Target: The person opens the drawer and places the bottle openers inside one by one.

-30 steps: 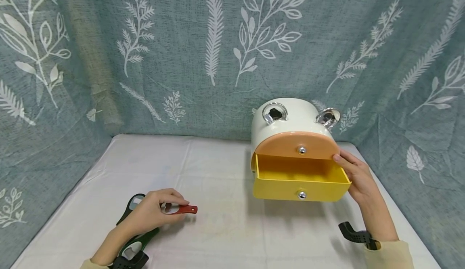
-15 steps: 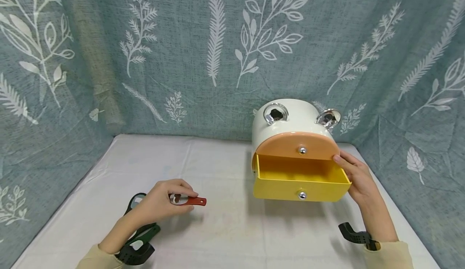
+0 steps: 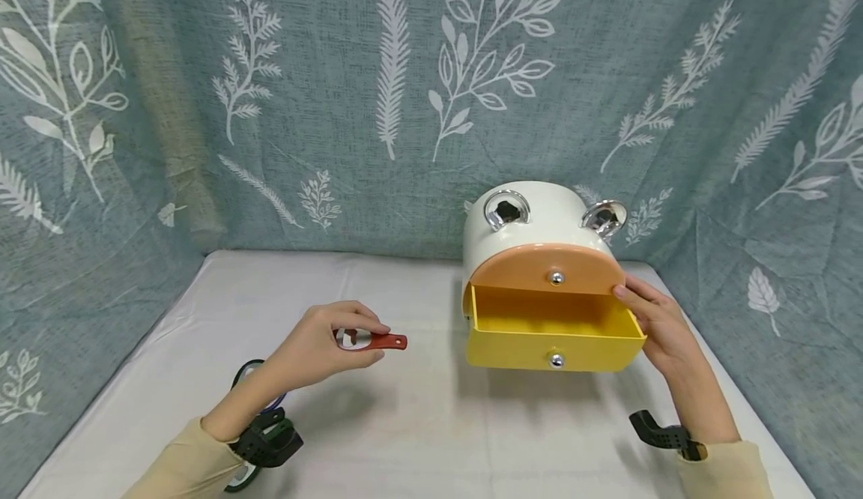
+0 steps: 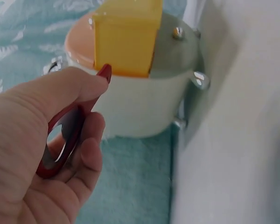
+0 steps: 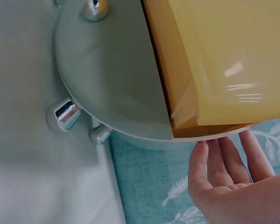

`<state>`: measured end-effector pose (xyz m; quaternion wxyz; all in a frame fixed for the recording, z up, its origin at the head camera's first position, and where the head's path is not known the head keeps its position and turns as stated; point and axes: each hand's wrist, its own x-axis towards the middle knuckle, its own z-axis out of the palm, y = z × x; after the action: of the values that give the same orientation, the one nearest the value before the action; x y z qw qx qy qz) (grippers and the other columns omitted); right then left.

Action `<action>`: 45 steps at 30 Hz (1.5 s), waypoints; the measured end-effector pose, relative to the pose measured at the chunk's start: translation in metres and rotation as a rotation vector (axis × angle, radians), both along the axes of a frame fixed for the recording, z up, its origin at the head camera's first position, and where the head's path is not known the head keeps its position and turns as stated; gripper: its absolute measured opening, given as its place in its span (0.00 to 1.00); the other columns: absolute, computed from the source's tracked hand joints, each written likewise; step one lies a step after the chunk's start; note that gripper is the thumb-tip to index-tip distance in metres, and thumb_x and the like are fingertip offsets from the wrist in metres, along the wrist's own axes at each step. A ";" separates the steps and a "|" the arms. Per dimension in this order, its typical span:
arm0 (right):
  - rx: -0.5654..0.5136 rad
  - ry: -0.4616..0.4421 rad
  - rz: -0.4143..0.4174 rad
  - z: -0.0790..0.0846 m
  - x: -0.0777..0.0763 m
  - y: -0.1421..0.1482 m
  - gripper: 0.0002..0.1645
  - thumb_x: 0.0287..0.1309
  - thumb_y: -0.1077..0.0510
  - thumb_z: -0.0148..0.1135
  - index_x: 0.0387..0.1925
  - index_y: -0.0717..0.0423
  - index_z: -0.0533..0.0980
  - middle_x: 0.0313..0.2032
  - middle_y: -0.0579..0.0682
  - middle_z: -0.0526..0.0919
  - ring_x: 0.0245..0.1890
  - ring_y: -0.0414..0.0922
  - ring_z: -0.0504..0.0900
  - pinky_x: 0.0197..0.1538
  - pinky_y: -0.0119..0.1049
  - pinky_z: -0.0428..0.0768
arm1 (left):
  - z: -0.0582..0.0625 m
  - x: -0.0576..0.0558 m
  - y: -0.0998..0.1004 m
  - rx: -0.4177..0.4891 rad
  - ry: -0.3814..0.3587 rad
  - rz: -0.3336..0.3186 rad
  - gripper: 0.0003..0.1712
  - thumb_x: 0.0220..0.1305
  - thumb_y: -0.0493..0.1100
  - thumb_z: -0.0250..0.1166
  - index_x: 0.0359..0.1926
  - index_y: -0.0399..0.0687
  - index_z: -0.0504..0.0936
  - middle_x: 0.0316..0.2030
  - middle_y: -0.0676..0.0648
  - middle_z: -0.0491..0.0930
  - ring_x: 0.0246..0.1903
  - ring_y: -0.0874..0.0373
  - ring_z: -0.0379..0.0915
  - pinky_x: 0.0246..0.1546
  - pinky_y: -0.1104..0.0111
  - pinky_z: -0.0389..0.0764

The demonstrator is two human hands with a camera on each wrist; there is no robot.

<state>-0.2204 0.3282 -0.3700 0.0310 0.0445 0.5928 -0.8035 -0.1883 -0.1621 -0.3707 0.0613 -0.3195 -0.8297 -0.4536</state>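
One red tool (image 3: 389, 342) pinched in left hand (image 3: 325, 343), one cabinet (image 3: 549, 210) against outstretched right hand (image 3: 664, 328)

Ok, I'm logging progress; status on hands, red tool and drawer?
Left hand holds red tool aloft. Right hand touches side of white cabinet. Yellow drawer open; nothing seen between it and tool.

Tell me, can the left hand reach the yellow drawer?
Probably yes: the yellow drawer is open and nothing shows between it and the left hand, which holds a red tool. The right hand is on the drawer's far side.
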 end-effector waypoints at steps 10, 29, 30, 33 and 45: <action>0.007 0.005 0.005 0.000 0.000 0.000 0.14 0.63 0.60 0.66 0.49 0.43 0.84 0.49 0.43 0.79 0.49 0.43 0.74 0.50 0.31 0.79 | 0.036 -0.011 0.047 0.116 0.082 -0.007 0.14 0.52 0.40 0.78 0.41 0.54 0.89 0.39 0.60 0.83 0.34 0.59 0.77 0.30 0.65 0.79; -0.026 0.050 0.007 -0.002 0.003 -0.002 0.13 0.64 0.62 0.65 0.46 0.43 0.85 0.48 0.42 0.81 0.50 0.40 0.75 0.49 0.30 0.79 | 0.051 -0.027 0.135 0.201 0.070 -0.117 0.10 0.52 0.38 0.77 0.38 0.49 0.90 0.34 0.58 0.83 0.30 0.61 0.73 0.29 0.68 0.76; -0.032 0.054 0.009 -0.002 0.003 -0.002 0.13 0.64 0.62 0.64 0.46 0.43 0.85 0.48 0.42 0.81 0.50 0.40 0.76 0.49 0.30 0.79 | 0.051 -0.028 0.138 0.201 0.066 -0.120 0.11 0.51 0.38 0.77 0.38 0.48 0.90 0.34 0.58 0.83 0.30 0.61 0.73 0.29 0.69 0.76; -0.039 0.053 0.012 -0.002 0.003 -0.002 0.13 0.65 0.63 0.64 0.46 0.43 0.85 0.47 0.42 0.82 0.49 0.40 0.76 0.48 0.30 0.79 | 0.049 -0.029 0.147 0.195 0.054 -0.119 0.10 0.51 0.38 0.77 0.38 0.49 0.90 0.34 0.59 0.83 0.29 0.62 0.72 0.28 0.70 0.75; -0.055 0.060 0.015 -0.003 0.002 -0.002 0.13 0.65 0.63 0.63 0.46 0.44 0.85 0.47 0.43 0.82 0.48 0.40 0.77 0.49 0.30 0.79 | 0.046 -0.030 0.177 0.164 0.062 -0.160 0.12 0.50 0.36 0.77 0.39 0.44 0.89 0.35 0.55 0.85 0.28 0.63 0.73 0.30 0.73 0.77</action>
<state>-0.2179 0.3260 -0.3730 0.0205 0.0152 0.5714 -0.8203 -0.2182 0.0145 -0.3247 0.0762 -0.3925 -0.7595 -0.5131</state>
